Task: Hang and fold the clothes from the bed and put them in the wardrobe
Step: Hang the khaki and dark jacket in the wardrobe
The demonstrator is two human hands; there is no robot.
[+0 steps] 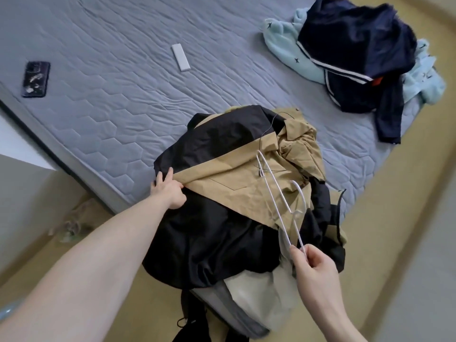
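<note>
I'm over the bed (103,77), its quilted blue-grey top filling the upper left of the frame, with plenty of bare room there to spread things flat. Its near edge runs diagonally down toward lower centre, and the black-and-tan jacket (222,193) lies right across that edge at centre, part of it hanging off. It looks light, thin and slippery to me, soft with no stiffness, so I'd take it at the collar or shoulders. Upper right, a pile of clothes (355,58), navy on pale blue, sits near the far corner. My left hand (167,191) rests on the jacket's left side, fingers nearly straight. My right hand (313,265) pinches the white hanger (278,206), rigid and thin, hovering over the jacket. Small items: a remote (180,57) and a phone (36,79), upper left.
</note>
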